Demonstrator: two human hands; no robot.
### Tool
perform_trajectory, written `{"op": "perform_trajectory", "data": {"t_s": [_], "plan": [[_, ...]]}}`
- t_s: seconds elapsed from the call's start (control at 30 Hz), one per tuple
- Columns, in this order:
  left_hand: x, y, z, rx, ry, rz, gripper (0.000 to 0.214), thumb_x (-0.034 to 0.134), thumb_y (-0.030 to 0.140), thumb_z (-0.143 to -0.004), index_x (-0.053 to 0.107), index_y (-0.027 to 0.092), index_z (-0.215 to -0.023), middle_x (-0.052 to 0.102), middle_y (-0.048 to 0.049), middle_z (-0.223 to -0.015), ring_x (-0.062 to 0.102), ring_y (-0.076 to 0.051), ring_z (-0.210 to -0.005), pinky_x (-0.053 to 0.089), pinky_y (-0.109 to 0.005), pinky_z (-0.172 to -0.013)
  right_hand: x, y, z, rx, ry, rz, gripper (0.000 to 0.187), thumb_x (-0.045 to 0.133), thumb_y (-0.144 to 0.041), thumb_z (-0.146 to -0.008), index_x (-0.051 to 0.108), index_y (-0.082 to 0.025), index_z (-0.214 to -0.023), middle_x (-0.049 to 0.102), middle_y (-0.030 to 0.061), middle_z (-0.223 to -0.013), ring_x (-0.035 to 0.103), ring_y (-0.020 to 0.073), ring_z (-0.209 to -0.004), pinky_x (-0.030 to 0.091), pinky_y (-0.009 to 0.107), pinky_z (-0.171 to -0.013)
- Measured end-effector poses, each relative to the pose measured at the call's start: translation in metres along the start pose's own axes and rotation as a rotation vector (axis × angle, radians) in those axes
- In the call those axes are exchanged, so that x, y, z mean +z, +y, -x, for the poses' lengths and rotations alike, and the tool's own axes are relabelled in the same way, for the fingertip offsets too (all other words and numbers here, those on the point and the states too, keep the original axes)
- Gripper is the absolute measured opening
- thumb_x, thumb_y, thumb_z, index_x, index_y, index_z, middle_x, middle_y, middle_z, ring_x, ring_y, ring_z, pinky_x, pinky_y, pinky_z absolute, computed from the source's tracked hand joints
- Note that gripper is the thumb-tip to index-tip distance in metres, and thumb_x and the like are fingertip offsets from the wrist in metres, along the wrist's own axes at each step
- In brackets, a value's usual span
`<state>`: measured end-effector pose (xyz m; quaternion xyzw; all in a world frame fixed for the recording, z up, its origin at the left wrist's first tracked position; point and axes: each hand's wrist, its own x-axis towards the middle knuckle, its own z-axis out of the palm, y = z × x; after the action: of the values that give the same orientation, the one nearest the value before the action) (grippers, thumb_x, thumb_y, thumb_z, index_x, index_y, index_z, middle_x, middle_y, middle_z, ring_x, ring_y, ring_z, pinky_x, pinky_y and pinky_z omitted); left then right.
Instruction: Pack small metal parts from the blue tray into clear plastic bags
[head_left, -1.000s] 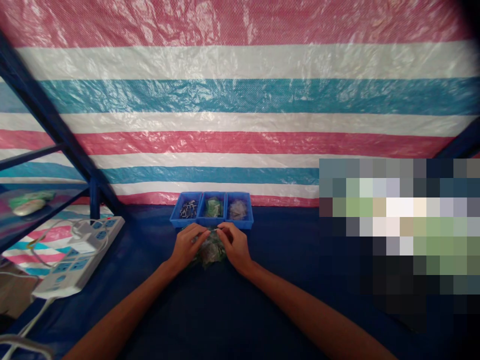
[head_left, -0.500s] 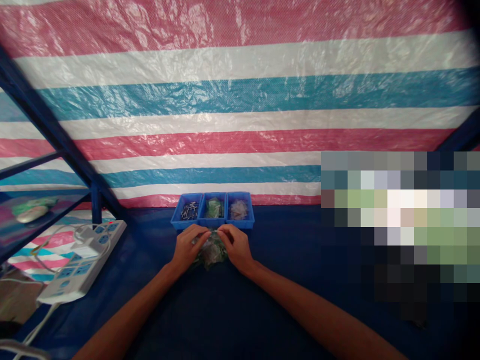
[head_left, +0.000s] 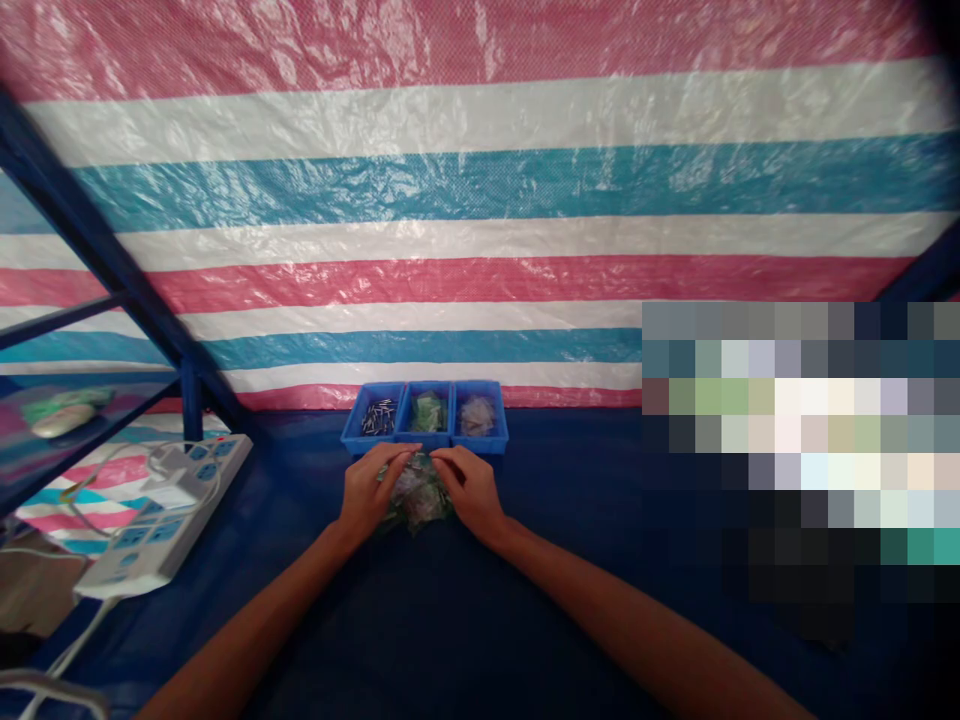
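Both hands are at the middle of the dark blue table cover [head_left: 525, 620], close together. My left hand [head_left: 371, 490] and my right hand [head_left: 469, 488] grip the top of a crumpled clear plastic bag [head_left: 415, 497] from either side. Green material shows inside the bag, and my fingers hide part of it. Just behind my hands stands a blue tray with three compartments [head_left: 424, 417]. Small metal pins [head_left: 377, 417] fill its left compartment, green packets [head_left: 428, 412] its middle one, and clear bags [head_left: 477, 415] its right one.
A white power strip [head_left: 169, 515] with white cords lies at the left, beside a blue metal frame [head_left: 112, 270]. A shelf there holds a green item and a white object [head_left: 61, 422]. A striped tarpaulin [head_left: 420, 290] hangs behind the table. A pixelated patch covers the right side.
My fingertips, pinched close together earlier, now sit slightly further apart on top of the bag. The bag looks a little more spread out, and the view has shifted slightly.
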<state>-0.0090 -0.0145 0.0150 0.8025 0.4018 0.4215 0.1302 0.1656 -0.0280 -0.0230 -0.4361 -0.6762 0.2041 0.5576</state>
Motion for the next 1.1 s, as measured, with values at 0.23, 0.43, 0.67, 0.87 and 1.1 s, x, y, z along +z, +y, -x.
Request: {"op": "perform_trajectory", "data": {"t_s": [0.23,0.43,0.67,0.87,1.1], "plan": [[0.002,-0.004,-0.001,-0.044,0.001,0.002,0.026,0.044,0.028,-0.092,0.063,0.018,-0.106,0.069,-0.0039,-0.093,0.063,-0.016,-0.088,0.047,-0.027,-0.085,-0.002,-0.002,0.001,0.031,-0.005,0.026,0.024,0.045,-0.031,-0.09,0.066,-0.018,-0.087,0.064,0.004,-0.079,0.058,0.0155,-0.072,0.043,0.026,-0.07],[0.009,-0.012,-0.001,0.018,-0.086,-0.065,0.031,0.043,0.03,-0.092,0.061,0.02,-0.117,0.067,-0.0045,-0.092,0.062,-0.015,-0.082,0.048,-0.026,-0.078,-0.002,0.0,0.002,0.032,0.004,0.021,0.025,0.044,-0.031,-0.091,0.065,-0.017,-0.088,0.064,0.0048,-0.081,0.058,0.0155,-0.072,0.043,0.026,-0.071],[0.012,-0.02,-0.001,0.01,0.0,-0.029,0.029,0.053,0.033,-0.087,0.063,0.021,-0.112,0.069,-0.0029,-0.089,0.062,-0.014,-0.076,0.048,-0.025,-0.076,0.0,0.001,0.002,-0.007,0.034,0.018,0.022,0.046,-0.028,-0.09,0.064,-0.017,-0.088,0.064,0.0043,-0.079,0.057,0.0151,-0.071,0.042,0.026,-0.069],[0.01,-0.02,-0.003,0.015,-0.006,-0.029,0.023,0.054,0.03,-0.087,0.067,0.022,-0.104,0.07,-0.0029,-0.083,0.062,-0.015,-0.074,0.049,-0.026,-0.073,-0.002,-0.001,0.002,-0.022,0.031,0.007,0.022,0.045,-0.028,-0.091,0.064,-0.017,-0.088,0.064,0.0044,-0.079,0.057,0.0154,-0.072,0.042,0.026,-0.07],[0.009,-0.018,-0.004,0.031,-0.05,-0.014,0.023,0.047,0.026,-0.091,0.067,0.02,-0.098,0.071,-0.0029,-0.084,0.063,-0.016,-0.084,0.047,-0.028,-0.082,0.0,0.0,0.002,-0.02,0.038,0.004,0.022,0.045,-0.027,-0.091,0.064,-0.017,-0.086,0.064,0.0044,-0.079,0.057,0.0153,-0.071,0.042,0.026,-0.069]]}}
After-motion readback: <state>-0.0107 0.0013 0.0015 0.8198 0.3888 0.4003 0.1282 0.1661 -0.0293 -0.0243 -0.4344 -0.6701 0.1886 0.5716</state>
